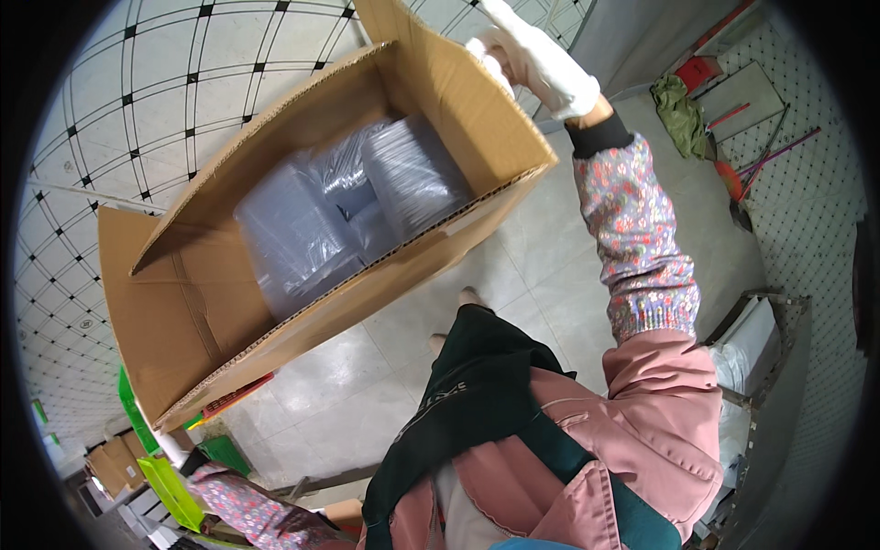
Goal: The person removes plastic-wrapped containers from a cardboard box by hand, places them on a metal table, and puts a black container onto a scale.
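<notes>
A large open cardboard box is tilted in front of me, its flaps up. Inside lie stacks of clear plastic containers wrapped in thin film; another wrapped stack rests nearer the box's right end. My right hand, in a white glove, is at the outside of the box's upper right end, its fingers bent at the cardboard edge. My left hand, also white-gloved, is at the lower left end of the box, mostly hidden behind it, so its fingers do not show.
Green plastic crates and cardboard boxes stand at the lower left. A tiled wall rises beyond the box. At the upper right are a red dustpan, a green sack and long handles. A metal-framed rack stands at my right.
</notes>
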Demonstrator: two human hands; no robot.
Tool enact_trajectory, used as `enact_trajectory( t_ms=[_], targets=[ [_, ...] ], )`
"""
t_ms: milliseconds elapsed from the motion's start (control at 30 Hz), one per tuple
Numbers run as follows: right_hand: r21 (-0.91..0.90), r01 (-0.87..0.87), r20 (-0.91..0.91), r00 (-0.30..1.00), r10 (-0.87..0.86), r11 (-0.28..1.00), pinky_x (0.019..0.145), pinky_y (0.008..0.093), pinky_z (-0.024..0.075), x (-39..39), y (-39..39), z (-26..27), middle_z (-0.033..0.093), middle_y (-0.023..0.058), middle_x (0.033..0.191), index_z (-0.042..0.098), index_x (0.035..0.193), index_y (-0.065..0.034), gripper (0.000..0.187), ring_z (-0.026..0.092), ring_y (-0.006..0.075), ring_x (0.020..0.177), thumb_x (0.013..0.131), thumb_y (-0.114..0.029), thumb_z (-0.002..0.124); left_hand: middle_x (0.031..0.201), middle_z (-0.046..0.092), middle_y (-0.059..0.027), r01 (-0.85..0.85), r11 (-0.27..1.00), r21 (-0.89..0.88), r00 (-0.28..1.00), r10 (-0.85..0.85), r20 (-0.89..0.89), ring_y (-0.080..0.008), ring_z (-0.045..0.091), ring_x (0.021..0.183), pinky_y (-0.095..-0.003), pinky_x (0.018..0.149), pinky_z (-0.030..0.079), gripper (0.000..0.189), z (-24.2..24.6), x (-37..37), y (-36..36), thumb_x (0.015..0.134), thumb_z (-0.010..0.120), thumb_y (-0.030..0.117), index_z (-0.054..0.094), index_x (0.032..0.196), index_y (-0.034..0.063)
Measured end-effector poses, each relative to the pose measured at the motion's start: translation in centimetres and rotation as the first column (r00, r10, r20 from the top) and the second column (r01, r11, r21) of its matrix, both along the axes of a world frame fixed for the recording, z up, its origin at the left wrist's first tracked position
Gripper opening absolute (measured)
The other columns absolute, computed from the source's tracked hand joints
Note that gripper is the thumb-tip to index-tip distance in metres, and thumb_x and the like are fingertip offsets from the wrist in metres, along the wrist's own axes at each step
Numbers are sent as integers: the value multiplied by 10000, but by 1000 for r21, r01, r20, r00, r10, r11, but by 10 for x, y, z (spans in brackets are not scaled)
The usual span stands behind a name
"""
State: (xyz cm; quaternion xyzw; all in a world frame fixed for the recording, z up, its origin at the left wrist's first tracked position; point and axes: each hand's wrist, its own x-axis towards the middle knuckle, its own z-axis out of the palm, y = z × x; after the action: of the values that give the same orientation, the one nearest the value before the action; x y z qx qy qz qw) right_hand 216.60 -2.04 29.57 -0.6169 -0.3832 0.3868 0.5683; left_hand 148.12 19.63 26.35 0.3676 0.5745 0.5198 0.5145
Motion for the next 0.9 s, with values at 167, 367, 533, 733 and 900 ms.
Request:
enact_trajectory(
  t_ms=[167,367,533,733,900],
  targets=[
    [52,75,-84,994,-71,996,444,206,379,30,-14,-52,577,25,562,643,791,-9,603,529,99,462,935,-514,348,1271,509,-108,-165,981,-103,976,147,-159,-204,498,1137,-364,960,381,588,-168,-30,-105,897,461,478,450,1291,41],
    [-342,-141,-278,960,43,929,396,243,414,92,-65,-247,644,100,676,637,740,-43,355,560,157,443,921,-307,484,833,636,-47,-87,726,-682,996,46,-78,-171,593,629,-318,582,507,301,-369,190,-319,866,560,392,608,938,104],
    [-514,-512,412,556,722,688,598,338,476,94,-127,-332,645,74,732,641,777,-81,304,609,197,620,832,-356,522,1003,650,-97,338,747,-572,917,-399,21,-177,646,771,-264,616,496,309,-354,357,-376,896,534,227,564,1136,34],
    [-518,-544,435,497,751,660,704,362,471,131,-132,-319,641,118,773,640,865,-78,296,600,300,753,832,-340,504,899,670,-41,220,831,-510,961,-274,-31,-128,636,693,-246,584,470,242,-334,414,-366,906,535,217,603,1080,63],
    [-572,-565,250,571,782,595,690,388,465,132,-100,-307,642,124,785,641,855,-60,299,609,300,753,828,-325,504,906,674,-67,61,698,-713,986,-155,-67,-180,646,699,-300,571,489,237,-379,417,-410,893,478,174,602,1064,67]
  ],
)
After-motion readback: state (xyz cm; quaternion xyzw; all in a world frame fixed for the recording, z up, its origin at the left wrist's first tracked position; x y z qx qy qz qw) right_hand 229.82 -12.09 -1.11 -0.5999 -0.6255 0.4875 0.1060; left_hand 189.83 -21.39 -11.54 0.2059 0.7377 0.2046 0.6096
